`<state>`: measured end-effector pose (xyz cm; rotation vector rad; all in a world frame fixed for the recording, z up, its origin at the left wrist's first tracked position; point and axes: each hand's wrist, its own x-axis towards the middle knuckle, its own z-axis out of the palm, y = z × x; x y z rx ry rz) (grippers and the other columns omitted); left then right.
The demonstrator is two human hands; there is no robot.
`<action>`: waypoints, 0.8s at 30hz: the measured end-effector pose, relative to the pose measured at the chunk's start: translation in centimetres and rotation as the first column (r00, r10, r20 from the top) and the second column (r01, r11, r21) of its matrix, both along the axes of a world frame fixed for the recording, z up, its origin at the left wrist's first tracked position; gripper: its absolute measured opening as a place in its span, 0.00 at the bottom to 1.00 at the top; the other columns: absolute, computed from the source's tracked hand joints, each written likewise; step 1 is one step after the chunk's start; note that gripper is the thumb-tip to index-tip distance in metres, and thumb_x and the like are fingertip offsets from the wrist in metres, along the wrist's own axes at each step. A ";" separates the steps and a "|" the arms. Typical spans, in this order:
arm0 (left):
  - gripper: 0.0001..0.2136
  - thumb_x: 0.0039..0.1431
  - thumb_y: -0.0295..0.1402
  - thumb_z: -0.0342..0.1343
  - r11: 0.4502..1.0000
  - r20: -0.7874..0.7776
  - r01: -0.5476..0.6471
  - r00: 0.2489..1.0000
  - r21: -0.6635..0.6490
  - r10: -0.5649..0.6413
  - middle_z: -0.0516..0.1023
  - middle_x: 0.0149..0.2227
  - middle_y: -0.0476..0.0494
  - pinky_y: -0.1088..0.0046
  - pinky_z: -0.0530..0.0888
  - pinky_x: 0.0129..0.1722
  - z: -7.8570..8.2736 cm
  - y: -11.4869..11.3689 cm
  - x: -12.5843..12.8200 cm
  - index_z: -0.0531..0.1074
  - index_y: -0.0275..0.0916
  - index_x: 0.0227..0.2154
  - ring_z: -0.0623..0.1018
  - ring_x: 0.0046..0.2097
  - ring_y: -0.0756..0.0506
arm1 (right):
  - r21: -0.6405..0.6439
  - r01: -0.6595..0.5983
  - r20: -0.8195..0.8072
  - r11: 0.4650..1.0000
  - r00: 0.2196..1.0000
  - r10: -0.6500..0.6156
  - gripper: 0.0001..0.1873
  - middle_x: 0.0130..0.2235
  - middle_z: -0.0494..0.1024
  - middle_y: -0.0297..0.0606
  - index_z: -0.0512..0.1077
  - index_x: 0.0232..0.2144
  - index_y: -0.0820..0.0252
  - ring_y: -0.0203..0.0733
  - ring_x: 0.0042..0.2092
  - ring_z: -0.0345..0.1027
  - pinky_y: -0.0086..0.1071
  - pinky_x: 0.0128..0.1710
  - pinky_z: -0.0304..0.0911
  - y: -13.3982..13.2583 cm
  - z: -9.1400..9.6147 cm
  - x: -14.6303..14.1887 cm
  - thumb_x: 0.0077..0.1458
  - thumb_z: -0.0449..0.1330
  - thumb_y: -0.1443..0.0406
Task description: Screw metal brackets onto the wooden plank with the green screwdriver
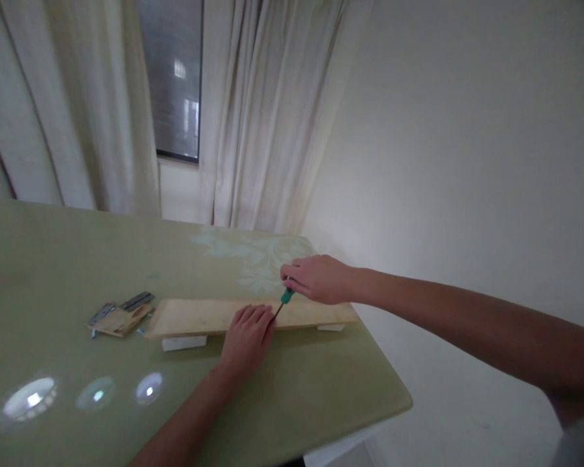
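In my right hand (316, 279) is a screwdriver (287, 296) with a green handle, its thin shaft slanting down to the left. The fingers are closed round the handle, above a long pale wooden board (189, 314). My left hand (248, 334) lies over the near edge of that board and grips it, fingers bent on its top face. The screwdriver tip ends beside the left thumb and index finger. Whatever the tip touches is too small to make out and partly hidden by the left hand.
White blocks (183, 343) prop the board off the pale green table (102, 259). Left of it lie small wooden pieces (119, 320) and dark metal slides (137, 300). The table's right corner (406, 402) is near a white wall (467, 162). Curtains (272, 117) hang behind.
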<state>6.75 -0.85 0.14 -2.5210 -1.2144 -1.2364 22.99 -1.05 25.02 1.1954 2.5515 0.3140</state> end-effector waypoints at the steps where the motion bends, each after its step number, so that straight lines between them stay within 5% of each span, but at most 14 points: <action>1: 0.09 0.73 0.32 0.53 1.000 -0.004 -0.005 1.000 -0.015 0.005 0.84 0.51 0.43 0.55 0.72 0.57 0.1 0.0 0.0 0.77 0.43 0.49 0.81 0.52 0.40 | -0.032 -0.099 -0.014 0.995 0.995 0.099 0.19 0.49 0.80 0.45 0.70 0.56 0.54 0.49 0.48 0.75 0.37 0.43 0.65 -0.2 0.1 0.0 0.75 0.45 0.57; 3: 0.09 0.72 0.32 0.54 0.999 -0.012 -0.012 1.000 -0.042 0.011 0.84 0.50 0.43 0.57 0.73 0.54 0.3 0.0 0.0 0.77 0.42 0.49 0.81 0.50 0.40 | -0.073 -0.257 -0.046 0.964 0.966 0.254 0.18 0.52 0.78 0.45 0.68 0.60 0.52 0.49 0.52 0.73 0.38 0.47 0.66 -0.6 0.3 0.0 0.74 0.48 0.59; 5: 0.08 0.72 0.32 0.55 0.998 -0.017 -0.014 1.000 -0.068 0.013 0.85 0.49 0.43 0.57 0.73 0.53 0.5 0.0 0.1 0.77 0.42 0.49 0.81 0.50 0.40 | -0.080 -0.260 -0.082 0.962 0.964 0.253 0.19 0.53 0.78 0.45 0.66 0.62 0.52 0.48 0.52 0.73 0.38 0.49 0.65 -0.6 0.3 0.0 0.73 0.49 0.58; 8: 0.08 0.71 0.31 0.57 0.993 -0.013 -0.016 1.000 -0.120 0.014 0.85 0.50 0.45 0.59 0.73 0.52 0.6 0.1 0.2 0.77 0.43 0.49 0.81 0.51 0.40 | 0.010 0.037 -0.071 0.999 0.997 -0.036 0.24 0.45 0.82 0.45 0.68 0.59 0.53 0.51 0.46 0.77 0.38 0.42 0.66 0.1 0.0 0.1 0.74 0.45 0.48; 11: 0.07 0.71 0.31 0.57 0.986 0.003 -0.023 1.000 -0.168 0.024 0.85 0.49 0.46 0.60 0.72 0.52 0.5 0.2 0.2 0.77 0.43 0.47 0.81 0.51 0.40 | 0.093 0.222 -0.002 0.971 0.975 -0.223 0.28 0.40 0.83 0.47 0.71 0.51 0.55 0.53 0.40 0.78 0.38 0.37 0.64 0.7 -0.1 0.0 0.74 0.41 0.46; 16: 0.05 0.69 0.31 0.58 0.979 0.011 -0.005 1.000 -0.204 0.007 0.84 0.48 0.46 0.60 0.72 0.51 0.7 0.2 0.0 0.76 0.43 0.45 0.81 0.50 0.40 | -0.078 -0.121 -0.048 0.990 0.992 0.118 0.15 0.50 0.80 0.45 0.69 0.52 0.54 0.48 0.49 0.75 0.36 0.42 0.65 -0.5 0.4 -0.5 0.75 0.47 0.57; 18: 0.04 0.69 0.31 0.59 0.978 0.007 -0.008 1.000 -0.210 0.010 0.84 0.47 0.46 0.59 0.72 0.50 0.8 0.1 0.0 0.76 0.42 0.44 0.81 0.50 0.40 | -0.126 -0.176 -0.093 0.976 0.982 0.165 0.15 0.54 0.79 0.45 0.67 0.56 0.53 0.48 0.52 0.74 0.36 0.45 0.65 -0.9 0.6 -0.6 0.74 0.49 0.58; 24: 0.05 0.70 0.32 0.59 0.982 -0.010 -0.009 1.000 -0.191 0.007 0.84 0.49 0.45 0.59 0.73 0.52 0.6 0.2 0.0 0.76 0.43 0.46 0.81 0.51 0.40 | 0.047 0.263 -0.026 0.964 0.965 -0.262 0.29 0.43 0.84 0.51 0.70 0.53 0.56 0.56 0.44 0.79 0.40 0.38 0.65 0.6 0.1 -0.5 0.72 0.42 0.43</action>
